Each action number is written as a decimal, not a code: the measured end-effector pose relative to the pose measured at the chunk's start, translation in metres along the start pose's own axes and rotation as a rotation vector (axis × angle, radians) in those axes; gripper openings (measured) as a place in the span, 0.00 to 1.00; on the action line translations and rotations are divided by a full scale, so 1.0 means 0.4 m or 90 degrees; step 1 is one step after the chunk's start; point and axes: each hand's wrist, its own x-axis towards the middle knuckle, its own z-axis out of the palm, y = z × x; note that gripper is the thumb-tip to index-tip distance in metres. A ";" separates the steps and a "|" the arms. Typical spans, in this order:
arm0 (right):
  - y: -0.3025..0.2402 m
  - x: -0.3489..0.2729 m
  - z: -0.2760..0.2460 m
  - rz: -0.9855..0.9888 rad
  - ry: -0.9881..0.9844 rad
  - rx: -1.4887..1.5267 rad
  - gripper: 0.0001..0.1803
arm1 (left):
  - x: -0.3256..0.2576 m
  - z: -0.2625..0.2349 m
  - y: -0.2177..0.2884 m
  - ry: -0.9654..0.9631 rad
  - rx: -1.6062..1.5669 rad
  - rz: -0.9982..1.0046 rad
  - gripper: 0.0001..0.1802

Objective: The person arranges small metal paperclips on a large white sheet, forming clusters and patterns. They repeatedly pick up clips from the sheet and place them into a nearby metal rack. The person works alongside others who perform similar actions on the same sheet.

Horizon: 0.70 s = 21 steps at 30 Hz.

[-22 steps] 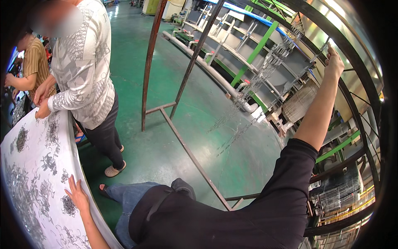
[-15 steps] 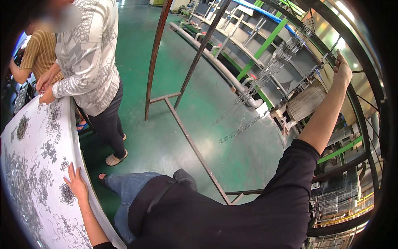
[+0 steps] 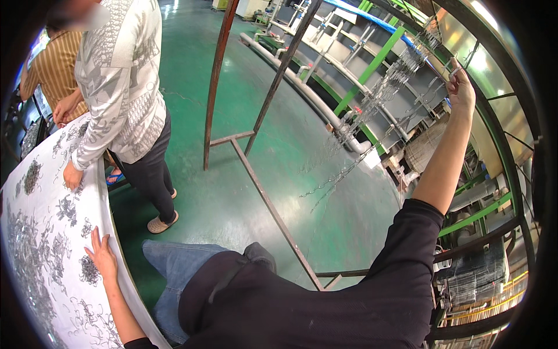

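Observation:
My left hand (image 3: 102,256) lies on the white-topped table (image 3: 96,200), fingers spread, beside a small pile of dark, curved wire pieces (image 3: 89,270). My right arm reaches up to the upper right. There my right hand (image 3: 461,92) is closed, its fingers pinched around a thin metal piece (image 3: 453,71) too small to name exactly. Close by, strands of linked metal chain (image 3: 401,72) hang from a dark metal rack (image 3: 485,136). More heaps of wire pieces (image 3: 35,250) cover the table's left side.
A co-worker in a patterned light top (image 3: 125,75) stands at the table's far end, one hand (image 3: 72,176) on it. Another person in a striped shirt (image 3: 55,61) is beyond. A metal frame (image 3: 261,195) stands on the green floor (image 3: 186,75). Pipes (image 3: 302,81) run behind.
My right hand has moved a little left and downward, and the chains have swung. The co-worker's hand has come down onto the table. My left hand stays nearly in place.

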 end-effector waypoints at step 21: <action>-0.002 0.179 0.113 0.041 -0.133 0.134 0.19 | -0.003 -0.018 0.025 -0.012 0.012 -0.033 0.12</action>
